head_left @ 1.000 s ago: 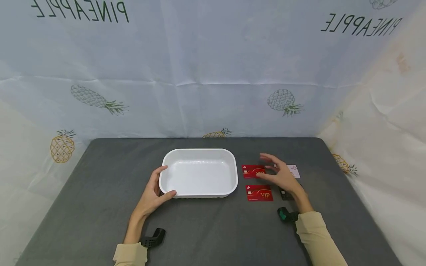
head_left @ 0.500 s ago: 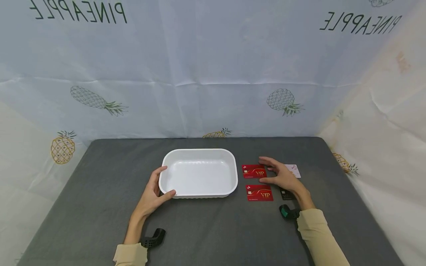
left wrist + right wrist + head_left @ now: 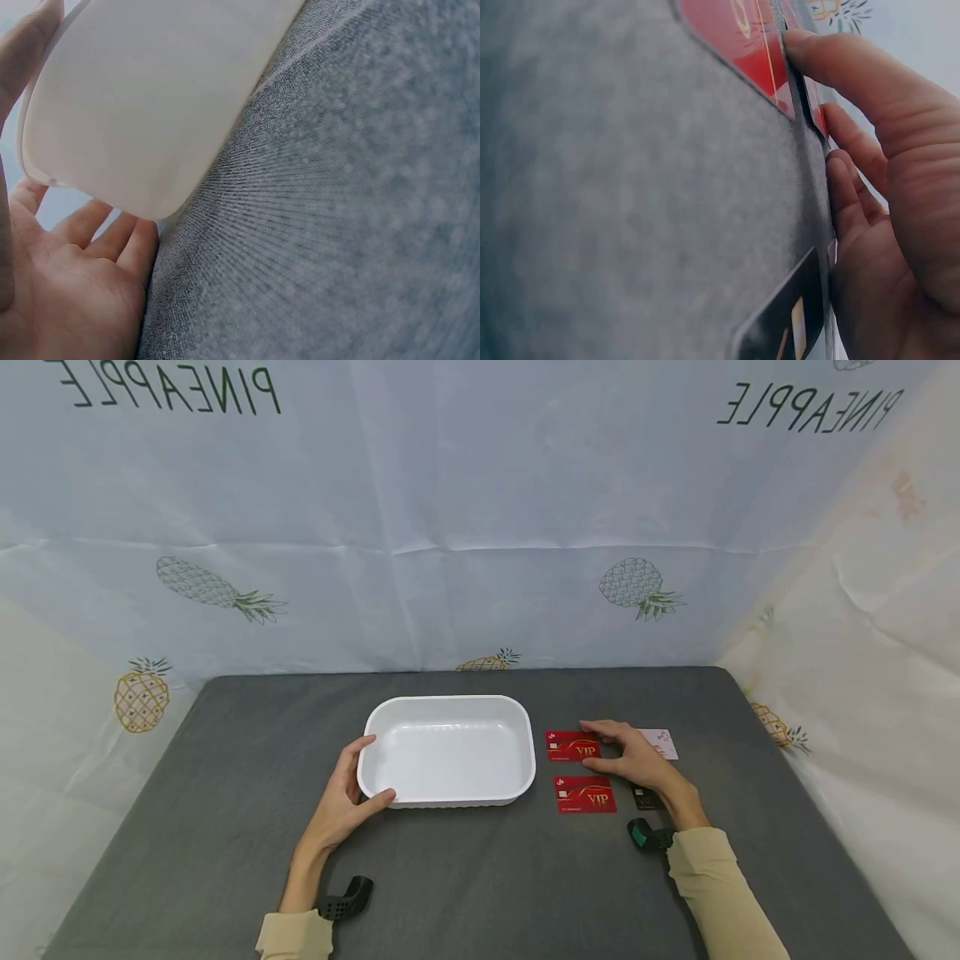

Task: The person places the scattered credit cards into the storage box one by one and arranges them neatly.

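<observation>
A white plastic tray [image 3: 448, 800] stands on the grey cloth. My left hand [image 3: 337, 807] grips its left end, thumb on the near rim and index finger at the side rim; the left wrist view shows the other fingers [image 3: 139, 251] against its end wall. To the right of the tray, my right hand [image 3: 637, 760] pinches the far red VIP card [image 3: 564, 746] across its long edges, thumb near, index finger far. The card lies flat. A second red VIP card [image 3: 586, 795] is just nearer. My palm and wrist partly cover a white card [image 3: 662, 742] and a black card [image 3: 647, 798].
The grey-covered table [image 3: 465, 885] ends at a white pineapple-print curtain [image 3: 442, 602] at the back, which also hangs along both sides. Black wrist devices sit on my left wrist [image 3: 347, 898] and right wrist [image 3: 651, 836].
My right hand has come down over the far red card, thumb and index finger drawing closer together at its edges. The left hand and tray have stayed still.
</observation>
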Demonstrator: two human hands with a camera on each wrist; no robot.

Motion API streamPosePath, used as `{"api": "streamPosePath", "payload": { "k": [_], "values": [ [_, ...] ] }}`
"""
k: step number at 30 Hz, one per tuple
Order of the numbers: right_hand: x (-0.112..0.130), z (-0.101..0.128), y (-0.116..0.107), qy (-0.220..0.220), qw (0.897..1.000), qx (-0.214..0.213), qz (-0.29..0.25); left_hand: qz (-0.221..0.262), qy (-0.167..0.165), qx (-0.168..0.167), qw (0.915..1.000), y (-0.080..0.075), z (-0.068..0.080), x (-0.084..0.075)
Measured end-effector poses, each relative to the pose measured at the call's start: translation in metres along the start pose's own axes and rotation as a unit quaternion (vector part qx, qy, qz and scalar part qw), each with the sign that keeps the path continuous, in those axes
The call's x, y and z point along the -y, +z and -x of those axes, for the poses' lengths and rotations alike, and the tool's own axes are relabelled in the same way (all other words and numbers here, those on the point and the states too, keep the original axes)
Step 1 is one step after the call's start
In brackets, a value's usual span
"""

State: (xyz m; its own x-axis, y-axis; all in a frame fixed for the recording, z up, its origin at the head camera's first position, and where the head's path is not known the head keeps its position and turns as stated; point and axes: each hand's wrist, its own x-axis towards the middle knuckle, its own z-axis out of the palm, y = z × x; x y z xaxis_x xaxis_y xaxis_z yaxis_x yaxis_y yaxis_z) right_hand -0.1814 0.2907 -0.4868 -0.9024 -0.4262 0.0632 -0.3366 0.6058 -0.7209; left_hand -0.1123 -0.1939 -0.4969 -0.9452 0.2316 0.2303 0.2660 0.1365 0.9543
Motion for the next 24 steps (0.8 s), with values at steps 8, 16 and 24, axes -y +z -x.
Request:
{"api": "streamPosePath", "payload": {
  "k": [8, 16, 24],
  "values": [
    [0.000, -0.001, 0.002, 0.002, 1.000, 0.003, 0.013, -0.003, 0.007, -0.001, 1.0000, 0.000, 0.000, 0.001],
    [0.006, -0.001, 0.002, 0.016, 0.999, -0.029, 0.002, -0.003, 0.003, -0.003, 1.0000, 0.001, -0.001, 0.000],
    [0.017, -0.004, 0.001, 0.033, 0.999, -0.040, 0.003, -0.007, 0.006, -0.003, 1.0000, 0.000, -0.001, 0.000]
  ]
}}
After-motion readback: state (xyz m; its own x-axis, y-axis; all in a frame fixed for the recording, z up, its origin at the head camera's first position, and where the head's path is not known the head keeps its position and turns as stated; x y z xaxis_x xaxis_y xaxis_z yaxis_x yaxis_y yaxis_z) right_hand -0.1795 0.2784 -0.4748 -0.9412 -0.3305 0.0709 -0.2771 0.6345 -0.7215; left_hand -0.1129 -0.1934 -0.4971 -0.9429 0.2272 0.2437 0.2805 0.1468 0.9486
